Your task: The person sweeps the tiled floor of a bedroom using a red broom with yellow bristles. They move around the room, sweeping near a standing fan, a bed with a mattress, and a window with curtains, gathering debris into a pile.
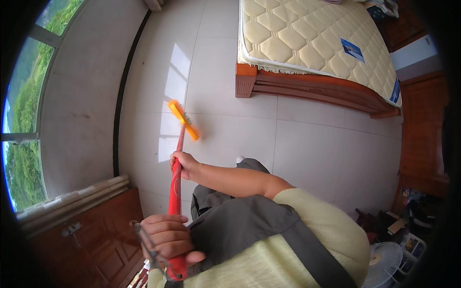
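Note:
A long-handled floor brush with a red handle (175, 190) slants across the floor ahead of me. Its yellow-orange head (177, 112) is blurred, with dark greenish bristles along one side; whether they touch the tiles, I cannot tell. My right hand (185, 165) wraps around the handle partway down, my arm stretched across my body. Close to my chest, my left hand (167, 235) is closed around the handle's upper end. A blurred greyish loop (151, 244) crosses in front of that hand.
A bed with a quilted cream mattress (288, 32) and wooden footboard (313, 88) stands ahead right. A window (27, 86) and grey wall (83, 79) line the left. A wooden door panel (111, 234) lies lower left; a white fan (383, 261) stands lower right.

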The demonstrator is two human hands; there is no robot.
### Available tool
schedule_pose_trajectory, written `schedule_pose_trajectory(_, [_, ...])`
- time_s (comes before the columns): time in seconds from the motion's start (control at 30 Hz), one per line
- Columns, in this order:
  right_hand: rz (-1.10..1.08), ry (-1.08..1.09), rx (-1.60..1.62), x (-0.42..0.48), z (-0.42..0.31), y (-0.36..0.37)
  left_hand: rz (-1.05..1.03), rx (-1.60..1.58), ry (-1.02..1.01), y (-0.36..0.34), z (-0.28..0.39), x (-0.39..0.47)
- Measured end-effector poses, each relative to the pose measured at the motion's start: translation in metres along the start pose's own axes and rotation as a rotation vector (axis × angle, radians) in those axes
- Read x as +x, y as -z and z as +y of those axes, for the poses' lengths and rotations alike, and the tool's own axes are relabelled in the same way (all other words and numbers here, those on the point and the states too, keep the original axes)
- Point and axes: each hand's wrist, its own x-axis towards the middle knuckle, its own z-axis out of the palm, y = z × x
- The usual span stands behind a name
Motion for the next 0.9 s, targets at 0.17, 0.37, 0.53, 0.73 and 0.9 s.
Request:
schedule_pose_trajectory(0.17, [0.277,0.128,0.029,-0.025,-0.037,0.013,0.316,-0.257,0.068,0.011,-0.027,-0.008])
schedule_pose_trajectory(0.37, [0.567,0.579,0.379,-0.038,-0.133,0.138,0.087,-0.811,0.345,-0.031,-0.160,0.017])
schedule_pose_trajectory(0.53, [0.831,0.707,0.278,-0.014,-0.214,0.245,-0.273,-0.973,0.415,-0.112,-0.250,0.034])
schedule_pose_trajectory(0.73, [0.562,0.578,0.384,0.132,-0.145,0.100,-0.109,-0.590,0.432,0.052,-0.288,0.039])
schedule_pose_trajectory(0.9, [0.282,0.337,0.415,0.249,-0.117,-0.077,-0.141,-0.440,0.287,0.180,-0.298,0.068])
